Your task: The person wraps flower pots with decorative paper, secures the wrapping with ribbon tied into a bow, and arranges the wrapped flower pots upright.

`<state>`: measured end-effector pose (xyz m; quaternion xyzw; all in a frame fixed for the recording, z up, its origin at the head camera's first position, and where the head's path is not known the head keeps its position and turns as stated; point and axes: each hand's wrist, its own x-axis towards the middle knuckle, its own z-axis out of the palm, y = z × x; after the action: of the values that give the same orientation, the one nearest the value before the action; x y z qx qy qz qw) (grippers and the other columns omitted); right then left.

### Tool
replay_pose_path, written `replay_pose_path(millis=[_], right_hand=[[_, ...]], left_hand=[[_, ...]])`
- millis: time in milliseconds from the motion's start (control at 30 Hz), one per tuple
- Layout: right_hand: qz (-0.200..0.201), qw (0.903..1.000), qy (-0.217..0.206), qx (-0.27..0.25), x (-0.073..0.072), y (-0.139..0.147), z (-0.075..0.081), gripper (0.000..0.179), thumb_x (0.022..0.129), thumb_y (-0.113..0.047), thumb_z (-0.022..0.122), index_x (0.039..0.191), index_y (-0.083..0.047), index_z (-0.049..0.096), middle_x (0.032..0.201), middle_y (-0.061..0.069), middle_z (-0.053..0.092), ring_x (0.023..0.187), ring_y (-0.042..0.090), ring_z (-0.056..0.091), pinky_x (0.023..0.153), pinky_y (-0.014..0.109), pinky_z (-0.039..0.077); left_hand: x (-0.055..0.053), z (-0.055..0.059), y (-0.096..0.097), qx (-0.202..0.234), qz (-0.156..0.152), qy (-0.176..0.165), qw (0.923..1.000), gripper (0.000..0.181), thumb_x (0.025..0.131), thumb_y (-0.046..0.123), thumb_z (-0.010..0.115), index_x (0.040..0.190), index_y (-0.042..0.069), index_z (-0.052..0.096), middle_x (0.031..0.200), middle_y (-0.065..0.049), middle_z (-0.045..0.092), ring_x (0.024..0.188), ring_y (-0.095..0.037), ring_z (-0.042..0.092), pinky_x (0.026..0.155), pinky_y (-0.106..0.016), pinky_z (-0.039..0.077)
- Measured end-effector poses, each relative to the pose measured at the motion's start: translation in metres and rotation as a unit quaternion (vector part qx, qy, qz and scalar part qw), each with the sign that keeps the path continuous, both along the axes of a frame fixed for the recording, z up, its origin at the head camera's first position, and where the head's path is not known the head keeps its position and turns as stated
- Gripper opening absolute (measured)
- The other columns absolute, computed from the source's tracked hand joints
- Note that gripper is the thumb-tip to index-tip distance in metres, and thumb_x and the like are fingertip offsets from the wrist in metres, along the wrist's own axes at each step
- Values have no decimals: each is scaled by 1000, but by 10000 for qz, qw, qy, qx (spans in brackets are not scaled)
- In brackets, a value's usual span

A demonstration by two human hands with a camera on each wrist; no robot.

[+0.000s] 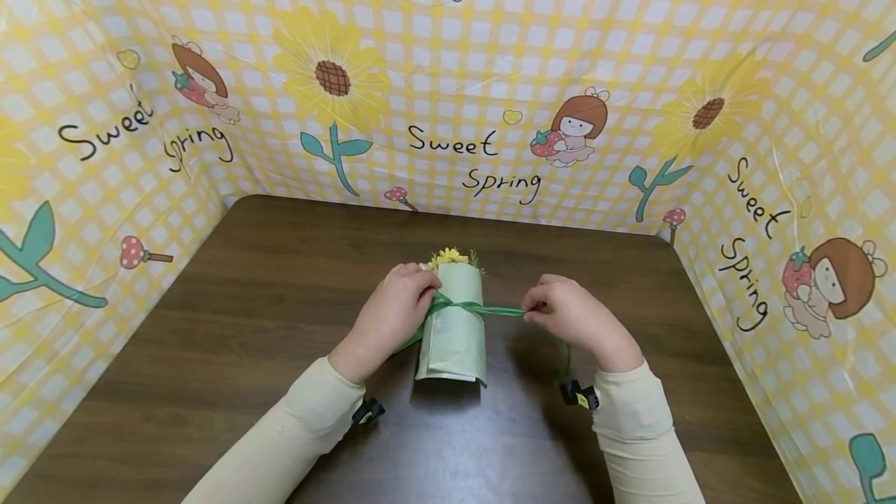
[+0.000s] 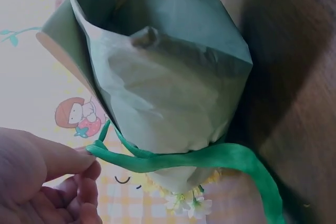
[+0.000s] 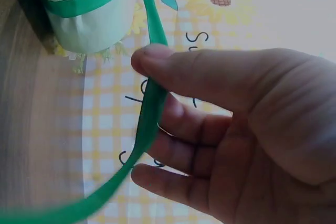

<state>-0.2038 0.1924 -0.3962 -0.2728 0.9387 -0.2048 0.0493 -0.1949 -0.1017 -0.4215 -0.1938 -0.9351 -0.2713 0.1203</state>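
Observation:
A bouquet wrapped in pale green paper [image 1: 453, 344] lies on the table, its yellow and white flowers [image 1: 449, 257] showing at the far end. Round the wrapping runs a green ribbon [image 1: 500, 310], crossed on top of it. My left hand [image 1: 395, 313], at the bouquet's left side, pinches one ribbon end between thumb and fingers. To the right of the bouquet, my right hand [image 1: 577, 317] pinches the other end, and that stretch of ribbon is pulled straight. In the right wrist view the ribbon's loose tail [image 3: 89, 205] hangs past the fingers.
The dark wooden table [image 1: 280, 271] is enclosed on its far side and both flanks by a yellow checked cloth [image 1: 448, 61] printed with flowers and cartoon figures. A small black camera [image 1: 579, 395] sits at the right wrist, another [image 1: 368, 411] at the left.

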Motion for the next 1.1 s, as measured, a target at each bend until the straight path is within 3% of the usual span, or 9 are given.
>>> replay_pose_path(millis=[200, 367, 467, 600, 700, 767, 833, 967, 1100], right_hand=[[-551, 9972, -303, 412, 0, 1, -1, 3, 94, -14, 74, 93, -12, 76, 84, -5, 64, 73, 11, 55, 69, 32, 49], [-898, 9906, -772, 681, -3, 2, -2, 9, 95, -12, 69, 102, -9, 75, 91, -1, 69, 77, 14, 61, 73, 38, 53], [-1041, 9899, -721, 642, -6, 3, -3, 11, 95, -11, 69, 103, -8, 76, 96, 2, 73, 82, 16, 66, 76, 40, 56], [-1328, 9895, -92, 555, -12, -12, 2, 14, 95, -10, 65, 101, -9, 77, 99, 5, 75, 84, 19, 68, 75, 42, 57], [-1516, 9819, 966, 589, -19, -35, 15, 13, 94, -10, 63, 98, -10, 75, 96, 5, 73, 80, 23, 68, 69, 44, 56], [-1236, 9773, 1671, 402, -22, -57, 29, 14, 95, -11, 64, 103, -11, 75, 99, 5, 73, 85, 24, 69, 73, 43, 57], [-535, 9770, 2063, -37, -21, -78, 44, 18, 97, -14, 65, 113, -12, 74, 108, 4, 72, 99, 24, 69, 82, 42, 57], [735, 9771, 1860, -720, -13, -101, 67, 26, 101, -21, 65, 125, -16, 71, 125, -1, 69, 117, 16, 64, 98, 36, 52], [336, 9813, 1827, -510, -4, -99, 67, 21, 100, -22, 66, 120, -17, 74, 121, -3, 69, 109, 14, 65, 90, 35, 55]], left_hand=[[1, 1, -1, -183, 23, 42, 9998, 10, 99, 13, 67, 97, 16, 76, 93, 2, 68, 88, -19, 59, 78, -34, 53], [3, 8, -1, 251, -19, -291, 9993, 10, 97, 12, 67, 97, 15, 77, 93, 2, 72, 80, -15, 61, 74, -33, 54], [3, 11, 0, 449, -126, -492, 9977, 11, 97, 11, 67, 98, 13, 78, 96, 1, 73, 79, -14, 62, 73, -31, 55], [4, 10, -1, 507, -212, -636, 9965, 12, 97, 13, 67, 96, 14, 79, 91, 3, 71, 76, -12, 60, 70, -29, 53], [4, 9, -1, 431, -310, -575, 9969, 10, 96, 16, 68, 93, 16, 78, 86, 5, 68, 75, -11, 58, 69, -28, 52], [4, 9, -1, 303, -372, -406, 9980, 8, 96, 16, 71, 92, 16, 77, 86, 5, 68, 77, -11, 59, 70, -30, 52], [5, 9, -1, 160, -406, -210, 9988, 6, 95, 14, 73, 92, 15, 78, 88, 4, 70, 79, -10, 61, 73, -30, 54], [7, 10, 2, 38, -445, -102, 9990, 8, 95, 10, 72, 93, 14, 78, 89, 3, 70, 80, -11, 63, 73, -31, 54], [9, 15, 3, 26, -587, -417, 9974, 13, 95, 7, 66, 96, 13, 77, 92, 1, 70, 84, -13, 63, 74, -32, 53]])
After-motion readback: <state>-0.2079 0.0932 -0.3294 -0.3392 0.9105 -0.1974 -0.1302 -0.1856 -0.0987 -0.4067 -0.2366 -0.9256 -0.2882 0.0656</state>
